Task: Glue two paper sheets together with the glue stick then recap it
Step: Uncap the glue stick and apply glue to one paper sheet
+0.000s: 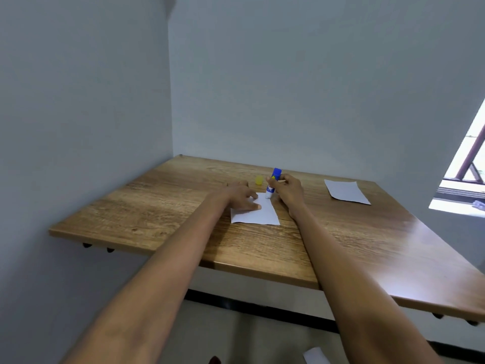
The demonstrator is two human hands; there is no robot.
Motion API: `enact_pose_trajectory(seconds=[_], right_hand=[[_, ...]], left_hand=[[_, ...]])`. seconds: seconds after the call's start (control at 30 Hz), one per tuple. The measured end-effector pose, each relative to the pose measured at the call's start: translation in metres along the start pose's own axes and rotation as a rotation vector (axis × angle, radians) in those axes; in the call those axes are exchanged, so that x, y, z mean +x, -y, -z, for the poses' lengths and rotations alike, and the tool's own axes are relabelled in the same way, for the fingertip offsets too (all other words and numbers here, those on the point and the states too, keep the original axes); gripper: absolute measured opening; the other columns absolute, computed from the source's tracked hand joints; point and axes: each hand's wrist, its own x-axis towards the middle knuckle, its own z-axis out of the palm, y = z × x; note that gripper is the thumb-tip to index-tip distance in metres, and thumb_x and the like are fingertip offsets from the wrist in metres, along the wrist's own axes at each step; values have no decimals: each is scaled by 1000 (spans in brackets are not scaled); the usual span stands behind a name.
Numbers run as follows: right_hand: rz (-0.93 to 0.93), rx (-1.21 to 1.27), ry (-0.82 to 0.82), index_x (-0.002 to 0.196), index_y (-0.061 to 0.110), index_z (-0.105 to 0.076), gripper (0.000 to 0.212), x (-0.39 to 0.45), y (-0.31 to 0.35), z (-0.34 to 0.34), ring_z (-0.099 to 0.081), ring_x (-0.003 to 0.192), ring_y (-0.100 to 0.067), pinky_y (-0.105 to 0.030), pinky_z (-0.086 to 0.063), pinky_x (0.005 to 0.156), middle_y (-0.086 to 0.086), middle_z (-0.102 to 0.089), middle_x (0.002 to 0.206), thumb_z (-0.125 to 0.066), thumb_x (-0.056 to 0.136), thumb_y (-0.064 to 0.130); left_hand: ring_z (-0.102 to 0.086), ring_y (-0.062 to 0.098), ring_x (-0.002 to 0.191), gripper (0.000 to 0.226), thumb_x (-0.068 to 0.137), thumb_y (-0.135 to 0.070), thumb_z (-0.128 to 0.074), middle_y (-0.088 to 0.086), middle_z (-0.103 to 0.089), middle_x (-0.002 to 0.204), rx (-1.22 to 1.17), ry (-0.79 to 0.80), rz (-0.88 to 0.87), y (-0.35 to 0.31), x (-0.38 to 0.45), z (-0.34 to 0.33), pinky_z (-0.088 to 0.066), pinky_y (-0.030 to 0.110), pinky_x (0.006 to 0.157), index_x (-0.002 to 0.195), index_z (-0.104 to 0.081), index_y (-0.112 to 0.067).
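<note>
A white paper sheet (262,215) lies in the middle of the wooden table (157,206). My left hand (242,197) presses flat on its left part, fingers straight. My right hand (287,190) grips a blue and white glue stick (272,183), held upside down with its tip touching the sheet's far edge. The yellow cap (259,180) sits on the table just behind the sheet, off the stick. A second white sheet (346,191) lies apart at the right of the table.
Grey walls close the table in at the left and back. An open doorway (467,166) shows at the right. A white scrap (315,355) lies on the floor below the table's front edge.
</note>
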Motion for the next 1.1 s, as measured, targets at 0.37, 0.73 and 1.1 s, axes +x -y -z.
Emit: enact_pose_trajectory(seconds=[0.37, 0.73, 1.1], right_hand=[[8, 34, 61, 92, 14, -68, 29, -40, 3, 24, -47, 58, -9, -31, -38, 63, 7, -59, 69, -69, 81, 41], [9, 74, 64, 81, 17, -68, 19, -69, 5, 42, -49, 58, -10, -32, -40, 62, 5, -61, 66, -72, 79, 35], [16, 268, -60, 82, 27, -67, 14, -67, 7, 52, -51, 64, -7, -27, -45, 63, 9, -57, 68, -70, 80, 41]], left_hand=[[-23, 31, 141, 54, 92, -54, -42, 8, -25, 153, -10, -99, 137, -17, -18, -8, -10, 54, 115, 138, -44, -24], [-27, 30, 139, 50, 96, -47, -37, 12, -32, 150, 82, -181, 246, -35, -30, -11, -13, 51, 114, 134, -48, -17], [-31, 30, 134, 43, 91, -43, -52, 13, -36, 143, 49, -233, 171, -33, -31, -7, -26, 44, 109, 122, -59, -14]])
